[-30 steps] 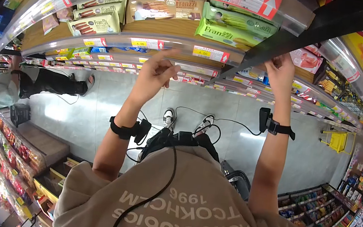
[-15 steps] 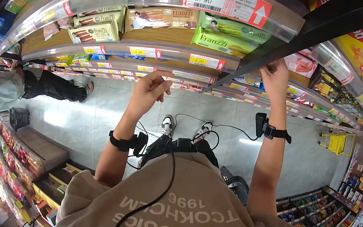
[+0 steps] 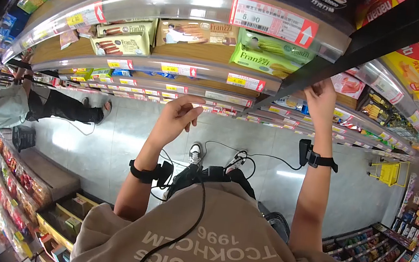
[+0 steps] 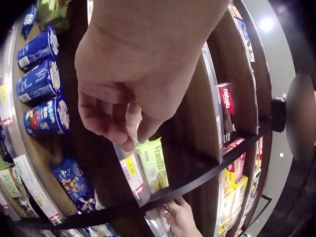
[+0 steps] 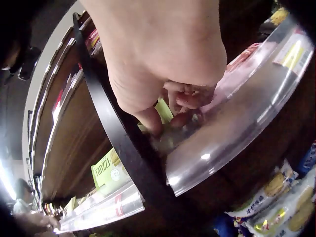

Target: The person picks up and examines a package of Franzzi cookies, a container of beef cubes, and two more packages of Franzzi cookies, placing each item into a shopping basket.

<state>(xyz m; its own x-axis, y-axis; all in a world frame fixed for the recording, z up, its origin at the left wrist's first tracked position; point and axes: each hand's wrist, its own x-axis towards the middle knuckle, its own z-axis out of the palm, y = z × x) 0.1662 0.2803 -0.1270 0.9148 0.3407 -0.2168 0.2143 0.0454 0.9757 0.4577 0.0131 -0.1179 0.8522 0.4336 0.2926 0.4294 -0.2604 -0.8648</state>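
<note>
The right hand (image 3: 322, 105) reaches into the shelf just right of the black post (image 3: 369, 41), its fingers bent toward a green wrapper (image 5: 164, 111) that shows between thumb and fingers; whether they grasp it, I cannot tell. That wrapper lies beside the pink pack (image 3: 347, 85), which is to its right. The left hand (image 3: 176, 118) hangs near the shelf edge, fingers loosely curled and holding nothing visible. Left of the post, green Franzzi packs (image 3: 262, 58) already lie on the shelf (image 3: 188, 55), with the brown pack (image 3: 196, 34) and cream packs (image 3: 122, 44) farther left. The work seems partway along (my judgement only): those rows look settled, while handling of the wrapper at the right hand appears unfinished.
</note>
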